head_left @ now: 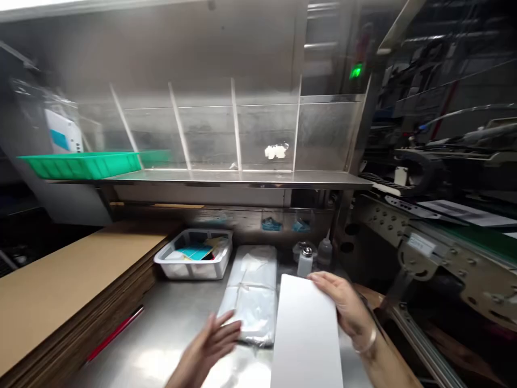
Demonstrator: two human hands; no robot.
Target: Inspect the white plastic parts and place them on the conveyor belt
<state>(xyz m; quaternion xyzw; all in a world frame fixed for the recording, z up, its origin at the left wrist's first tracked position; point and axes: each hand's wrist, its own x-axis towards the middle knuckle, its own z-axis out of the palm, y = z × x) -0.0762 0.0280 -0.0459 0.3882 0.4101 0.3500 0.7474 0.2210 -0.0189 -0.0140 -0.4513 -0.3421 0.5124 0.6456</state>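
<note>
White panel (pixel 306 337), one, plain, rectangular, right of centre at the front of the counter (pixel 181 307): long axis running away from the person, far short end pointing toward the shelf (pixel 226 178), near end cut off by the lower border of the view; whether it touches the counter cannot be told. Right hand (pixel 349 310), one, with a light band at the wrist: fingers grasping the panel at its far right corner. Left hand (pixel 212 345), one, blurred: fingers released and extended, holding nothing, just beside the near left end of a wrapped package (pixel 252 296); contact uncertain. Package, clear wrapping, tied across its middle, lying left of the panel, long axis roughly parallel to it. White basket (pixel 188 270), one, holding blue and yellow pieces, left of the package's far end. Bottle with metal cap (pixel 306 264), one, upright, beyond the panel's far end. Red rod (pixel 115 334), one, lying slantwise beside stacked cardboard (pixel 81 269) at left
</note>
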